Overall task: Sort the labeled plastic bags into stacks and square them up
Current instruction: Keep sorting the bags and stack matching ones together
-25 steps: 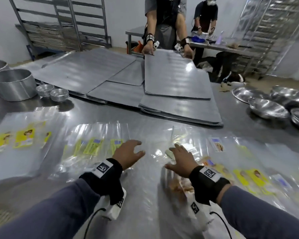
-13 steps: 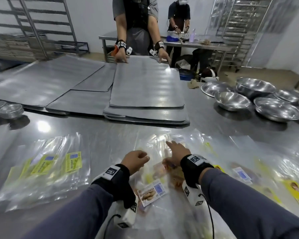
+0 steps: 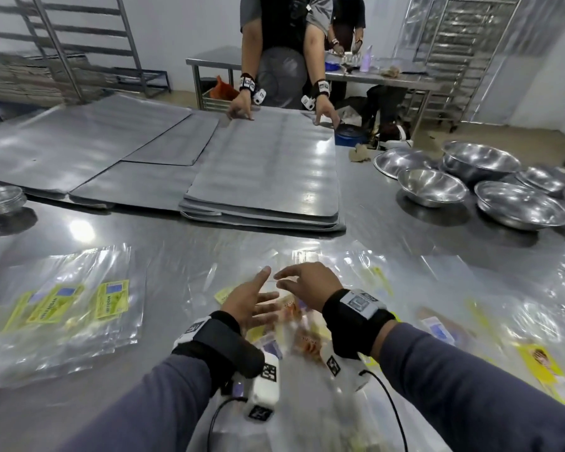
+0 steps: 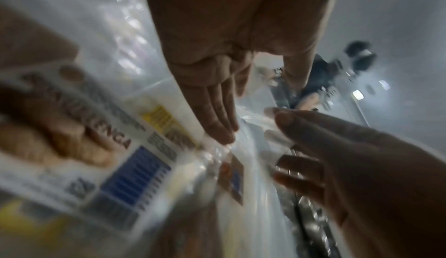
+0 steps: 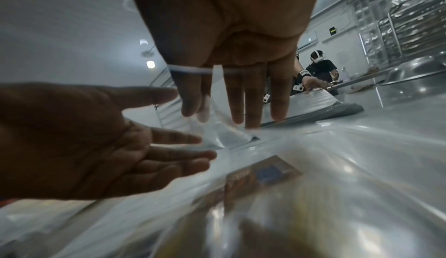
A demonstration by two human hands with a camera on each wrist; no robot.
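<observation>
Reaching over the steel table point(image 3: 209, 256), both hands hover above a loose heap of clear plastic bags point(image 3: 291, 327) lying at the near middle of the surface. The left hand point(image 3: 245, 301) is turned palm inward with its fingers point(image 4: 217, 113) straight and spread, holding nothing. The right hand point(image 3: 310, 282) faces it from just beside, and its thumb and forefinger point(image 5: 190, 94) pinch the thin clear edge of one bag point(image 5: 217, 128), while its other fingers hang straight down.

The left wrist view shows a white label point(image 4: 101, 147) on a bag close to the lens; the red letters read "…ENCA", the start being too blurred to read, above a blue block of small print, a square code and a picture of brown baked pieces. A yellow tag point(image 4: 159, 119) lies just beyond it, its writing unreadable.

A separate, roughly squared stack of bags point(image 3: 69, 308) sits well to the left on the table, its yellow-green labels point(image 3: 111, 298) carrying blue patches and lettering too blurred to read. More bags with yellow labels point(image 3: 542, 363) are scattered to the right.

Across the table another person's hands point(image 3: 242, 106) rest on a pile of grey sheets point(image 3: 268, 171), and steel bowls point(image 3: 431, 187) stand at the far right.
</observation>
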